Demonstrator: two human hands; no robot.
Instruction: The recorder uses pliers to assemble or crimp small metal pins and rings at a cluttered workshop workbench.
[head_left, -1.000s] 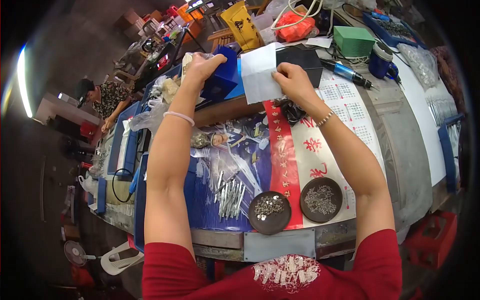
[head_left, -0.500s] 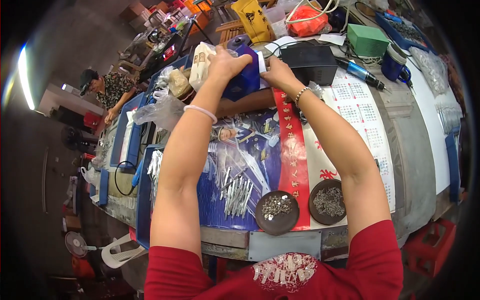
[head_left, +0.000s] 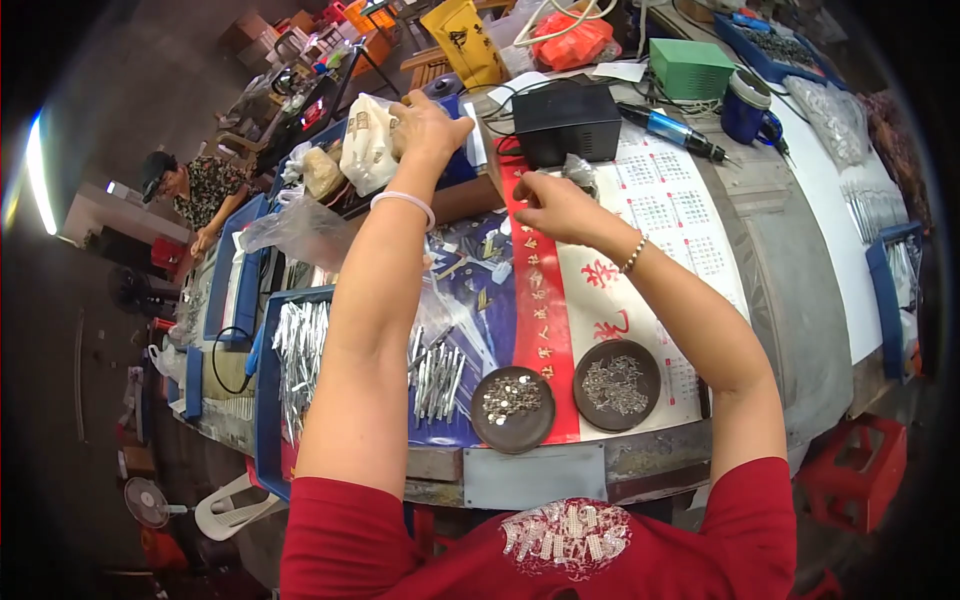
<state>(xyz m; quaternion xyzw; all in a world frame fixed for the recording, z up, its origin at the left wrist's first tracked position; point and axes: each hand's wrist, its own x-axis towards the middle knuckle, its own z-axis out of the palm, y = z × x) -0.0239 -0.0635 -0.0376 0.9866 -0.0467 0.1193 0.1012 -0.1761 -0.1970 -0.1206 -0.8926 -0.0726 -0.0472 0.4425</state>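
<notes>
My left hand [head_left: 430, 125] reaches far across the bench to a blue tray [head_left: 458, 168], right beside a white plastic bag [head_left: 365, 140]. Its fingers curl on the top of a thin white sheet [head_left: 490, 160], which I see edge-on. My right hand [head_left: 555, 205] is lower and to the right, over the red band of a calendar sheet [head_left: 530, 300], its fingertips pinched at the sheet's lower end. A crumpled clear bag [head_left: 580, 170] lies just behind my right hand.
Two dark round dishes of small metal parts [head_left: 512, 405] [head_left: 615, 385] sit at the near edge, with loose metal pins [head_left: 435, 375] and a blue tray of metal strips [head_left: 300, 350] to their left. Behind are a black box [head_left: 565, 120], a blue electric screwdriver [head_left: 670, 130], a green box [head_left: 690, 65] and a blue mug [head_left: 745, 105]. Another person [head_left: 185, 190] sits far left.
The sheet, held flat and facing me a second ago, has been carried toward the blue tray and turned edge-on. My right hand has pulled back toward me and lower.
</notes>
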